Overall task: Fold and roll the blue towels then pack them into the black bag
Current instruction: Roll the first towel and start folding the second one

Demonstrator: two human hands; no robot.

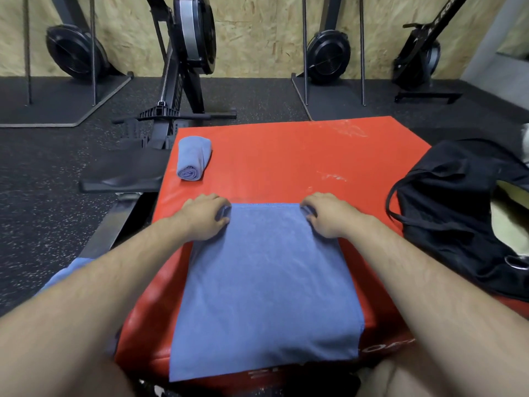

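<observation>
Now, towel (266, 282) corners in hands (204, 217) (326, 217)

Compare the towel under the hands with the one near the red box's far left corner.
The flat towel lies spread out, draping over the near edge; the rolled towel is a compact roll. The left hand and right hand pinch the flat towel's far corners; the rolled towel lies untouched. Both are blue, on the red box.

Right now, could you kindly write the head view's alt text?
Left hand and right hand grip the far corners of a flat blue towel on a red padded box; rolled blue towel far left, black fabric bag right.
</observation>
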